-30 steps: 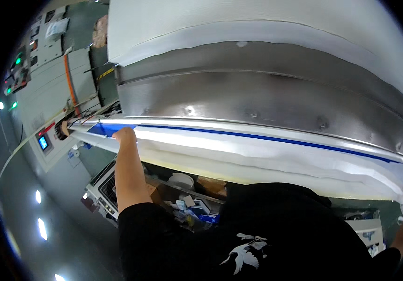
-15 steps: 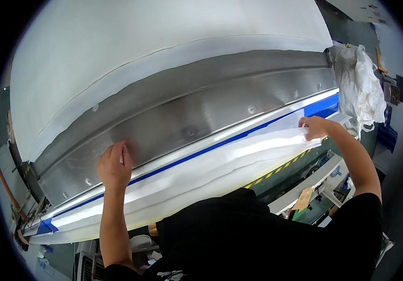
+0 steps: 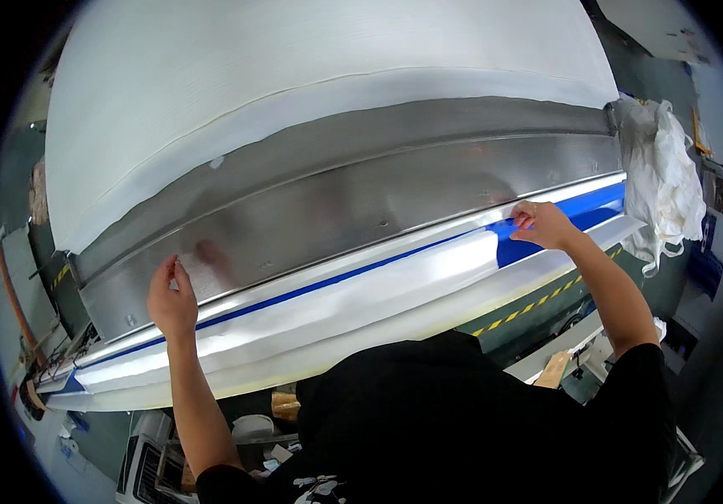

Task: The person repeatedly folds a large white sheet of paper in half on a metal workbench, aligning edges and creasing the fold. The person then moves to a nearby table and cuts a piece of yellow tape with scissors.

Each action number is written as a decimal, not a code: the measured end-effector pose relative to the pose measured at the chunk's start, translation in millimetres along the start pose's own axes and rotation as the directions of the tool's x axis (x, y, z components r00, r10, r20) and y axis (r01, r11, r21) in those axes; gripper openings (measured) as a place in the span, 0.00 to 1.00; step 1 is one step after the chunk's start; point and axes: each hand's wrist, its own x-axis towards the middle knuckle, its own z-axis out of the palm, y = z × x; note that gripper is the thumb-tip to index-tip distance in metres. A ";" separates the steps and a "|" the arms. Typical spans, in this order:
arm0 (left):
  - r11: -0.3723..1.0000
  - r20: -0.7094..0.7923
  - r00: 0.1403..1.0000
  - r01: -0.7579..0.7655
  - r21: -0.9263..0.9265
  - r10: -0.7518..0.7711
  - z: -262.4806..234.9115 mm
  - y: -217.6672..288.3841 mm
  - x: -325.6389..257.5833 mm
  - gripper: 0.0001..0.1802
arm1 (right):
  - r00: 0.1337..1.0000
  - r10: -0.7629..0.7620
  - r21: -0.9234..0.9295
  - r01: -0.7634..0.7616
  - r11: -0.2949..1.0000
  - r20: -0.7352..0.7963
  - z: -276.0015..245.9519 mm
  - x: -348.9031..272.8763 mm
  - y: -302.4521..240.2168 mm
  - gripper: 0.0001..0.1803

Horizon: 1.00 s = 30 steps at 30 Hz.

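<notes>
A long white cloth strip lies along a blue-covered ledge, its right end stopping on the blue surface. Just beyond that end, my right hand hovers over the blue, fingers curled and thumb apart, with nothing seen between them. My left hand is raised in front of the metal panel, at the left part of the strip. Its thumb and fingertips are pinched together; whether something small is between them is hidden. Neither hand touches the cloth.
A broad white fabric sheet hangs above the metal panel. White plastic bags sit at the right end. Below the ledge are a yellow-black striped edge, a white machine frame and a white bucket.
My right hand has let go of the white cloth, which now lies flatter and leaves more blue bare at the right. My left hand has shifted left in the view.
</notes>
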 end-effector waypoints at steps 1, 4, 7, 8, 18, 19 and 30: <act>1.000 -0.016 1.000 0.022 -0.010 -0.022 3.5 -14.6 -2.1 0.11 | 1.000 -0.003 -0.029 0.002 1.000 -0.026 0.3 0.5 -1.5 0.22; 0.999 -0.084 0.996 0.034 -0.029 -0.036 2.8 -67.9 7.9 0.13 | 0.979 -0.178 -0.207 0.154 0.966 -0.104 7.1 14.1 -31.3 0.14; 0.992 -0.139 0.990 0.024 0.124 -0.006 0.3 -90.7 37.7 0.18 | 0.975 -0.194 -0.175 0.173 0.969 -0.110 9.1 39.1 -108.5 0.11; 0.988 -0.269 0.956 -0.092 0.121 0.122 4.0 -95.7 40.5 0.17 | 0.950 -0.278 -0.101 0.265 0.959 -0.142 3.4 48.9 -121.2 0.10; 0.989 -0.407 0.906 -0.064 0.132 0.113 8.1 -124.0 93.1 0.18 | 0.575 -0.804 -0.267 0.759 0.594 -0.154 -4.3 158.4 -486.3 0.11; 0.992 -0.432 0.895 -0.075 0.105 0.114 9.4 -123.0 91.9 0.18 | 0.566 -0.808 -0.202 0.783 0.589 -0.165 0.8 167.9 -523.7 0.11; 0.997 -0.416 0.908 -0.071 -0.025 0.054 14.2 -134.4 96.9 0.20 | 0.386 -0.906 -0.222 0.881 0.418 -0.174 45.5 288.7 -752.2 0.12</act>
